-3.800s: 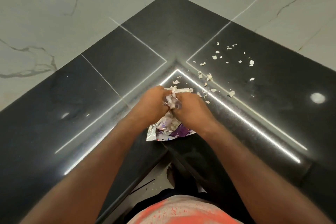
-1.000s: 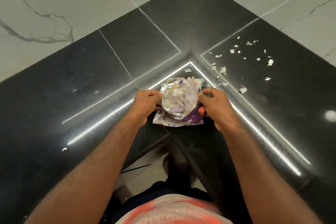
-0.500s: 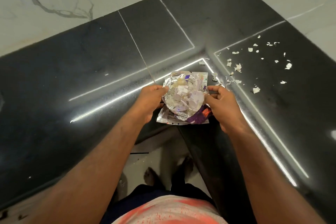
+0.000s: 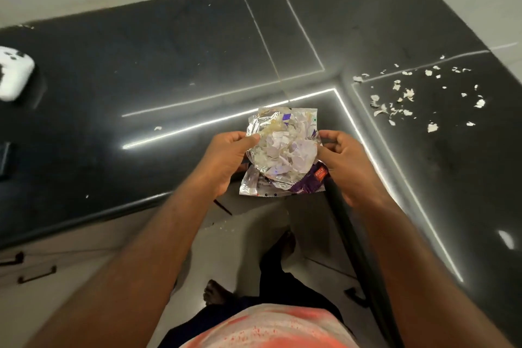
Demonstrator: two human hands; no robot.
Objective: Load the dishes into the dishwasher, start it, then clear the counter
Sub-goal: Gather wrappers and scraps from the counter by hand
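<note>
1. Head view: a crumpled silver-and-purple foil wrapper point(image 4: 282, 150) filled with pale torn scraps sits between both hands, over the inner corner of the glossy black stone worktop point(image 4: 169, 65). Its lower edge hangs past the worktop's rim, above the floor.
2. The left hand point(image 4: 226, 161) pinches the wrapper's left rim, its fingers point(image 4: 251, 137) clamped on the foil.
3. The right hand point(image 4: 344, 167) grips the right rim, its fingers point(image 4: 330, 136) curled round the edge.
4. Nearly four seconds ago both hands were bunched together on top of the wrapper. Now they are apart, one on each side, much as they were half a second ago.
5. Loose white flakes point(image 4: 406, 96) still lie scattered on the right arm of the worktop, well apart from the wrapper.
6. The view has swung left since then. A white rounded object point(image 4: 14, 76) now shows at the worktop's far left edge, and dark drawer handles point(image 4: 36, 274) show below it.
</note>
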